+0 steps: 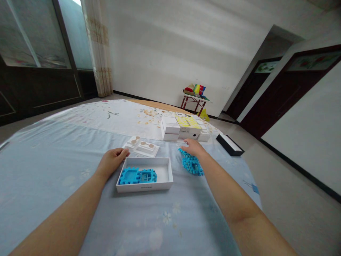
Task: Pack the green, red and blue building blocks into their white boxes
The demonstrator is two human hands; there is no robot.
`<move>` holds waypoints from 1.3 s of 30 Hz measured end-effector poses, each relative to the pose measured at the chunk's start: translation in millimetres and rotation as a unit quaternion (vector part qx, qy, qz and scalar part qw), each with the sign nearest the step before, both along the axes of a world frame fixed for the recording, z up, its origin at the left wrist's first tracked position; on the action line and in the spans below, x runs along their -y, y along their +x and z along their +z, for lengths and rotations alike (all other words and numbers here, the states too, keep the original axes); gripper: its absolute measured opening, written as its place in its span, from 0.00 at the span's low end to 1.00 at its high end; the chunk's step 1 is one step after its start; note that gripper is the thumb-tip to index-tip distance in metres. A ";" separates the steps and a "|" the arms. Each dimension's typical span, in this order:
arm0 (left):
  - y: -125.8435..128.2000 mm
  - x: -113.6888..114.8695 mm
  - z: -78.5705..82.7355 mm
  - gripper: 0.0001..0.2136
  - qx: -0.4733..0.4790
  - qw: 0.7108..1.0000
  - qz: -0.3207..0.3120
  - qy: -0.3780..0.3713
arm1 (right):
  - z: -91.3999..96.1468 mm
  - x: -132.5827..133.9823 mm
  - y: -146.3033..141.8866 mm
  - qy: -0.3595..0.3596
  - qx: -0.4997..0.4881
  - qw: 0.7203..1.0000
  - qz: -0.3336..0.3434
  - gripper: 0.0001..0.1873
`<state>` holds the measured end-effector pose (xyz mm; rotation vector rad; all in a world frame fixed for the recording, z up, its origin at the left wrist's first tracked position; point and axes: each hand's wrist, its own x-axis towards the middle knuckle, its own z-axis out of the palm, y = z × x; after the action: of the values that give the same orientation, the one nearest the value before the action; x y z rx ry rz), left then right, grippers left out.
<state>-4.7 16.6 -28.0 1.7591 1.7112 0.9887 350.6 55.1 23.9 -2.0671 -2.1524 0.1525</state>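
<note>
A shallow white box [163, 185] lies on the pale blue sheet in front of me, with two flat blue toothed puzzle pieces [137, 175] inside it at the left. My left hand [113, 159] rests at the box's far left corner, its fingers curled against the rim. My right hand [193, 147] lies over the far end of a pile of several more blue puzzle pieces [190, 164] just right of the box. Its fingers are bent down onto the pile, and what they hold, if anything, is hidden.
A white moulded insert [141, 145] lies behind the box. Further back sit white boxes [170, 128] and a yellow booklet [187, 121]. A black-and-white box lid [229, 144] lies at the bed's right edge. A small red table [195, 100] stands by the wall.
</note>
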 end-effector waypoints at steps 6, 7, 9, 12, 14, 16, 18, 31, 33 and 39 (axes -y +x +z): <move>1.5 0.4 1.1 0.22 -0.004 1.000 0.004 -0.004 | -14.9 -8.1 4.2 -0.043 0.036 0.998 -0.019 0.26; 1.3 0.0 0.5 0.22 -0.005 1.000 0.005 -0.005 | -14.0 -8.7 5.2 -0.042 0.041 0.998 -0.023 0.26; 0.4 -1.3 -1.2 0.22 -0.008 1.000 0.004 -0.009 | -10.6 -9.3 8.0 -0.042 0.050 0.997 -0.031 0.26; -0.8 -3.0 -3.7 0.22 -0.010 1.000 -0.001 -0.010 | -5.8 -8.1 9.9 -0.047 0.063 0.996 -0.037 0.25; -0.9 -3.2 -4.1 0.22 -0.012 1.000 -0.005 -0.010 | -4.9 -6.2 6.6 -0.048 0.068 0.996 -0.042 0.26; -0.5 -2.6 -3.2 0.22 -0.016 1.000 -0.007 -0.010 | -6.1 -4.4 -0.1 -0.049 0.075 0.995 -0.045 0.30; -0.1 -1.5 -1.5 0.22 -0.020 1.000 -0.006 -0.008 | -7.4 -3.2 -7.9 -0.053 0.087 0.994 -0.043 0.32; -1.3 -2.8 -3.2 0.21 -0.020 1.000 -0.008 0.001 | 15.9 7.8 -15.6 -0.077 0.148 0.986 -0.006 0.34; -0.5 -1.4 -1.0 0.21 -0.019 1.000 -0.008 0.003 | 12.6 8.8 -15.6 -0.093 0.153 0.984 -0.011 0.32; 2.2 3.1 4.9 0.21 0.000 1.000 0.001 0.000 | 3.1 3.6 -4.9 -0.109 0.126 0.986 0.010 0.27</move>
<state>-2.4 13.6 -23.1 1.7575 1.7123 0.9901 345.6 51.5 26.9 -2.2937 -2.4004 0.1408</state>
